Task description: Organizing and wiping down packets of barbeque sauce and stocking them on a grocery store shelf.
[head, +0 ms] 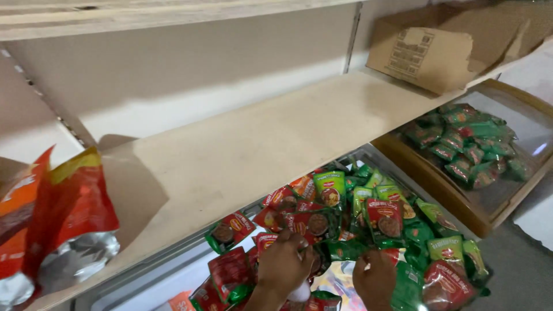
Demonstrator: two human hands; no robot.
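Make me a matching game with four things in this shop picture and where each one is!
Things:
1. cardboard box
2. big red bag
3. green packets
4. left hand

Places:
A. in the wooden tray on the right
B. on the shelf, far left
C. on the red packets in the pile below the shelf
D. on the shelf, top right

Pairs: 1-D, 2-B, 3-A, 4-C

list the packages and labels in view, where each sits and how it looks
Red and orange foil bags: left end of the pale shelf, crumpled, silver inside.
Brown cardboard box: shelf's right end, torn, black printed label.
Red and green sachets: heaped below the shelf, under left hand and right hand.
Green sachets: wooden-framed bin, right.
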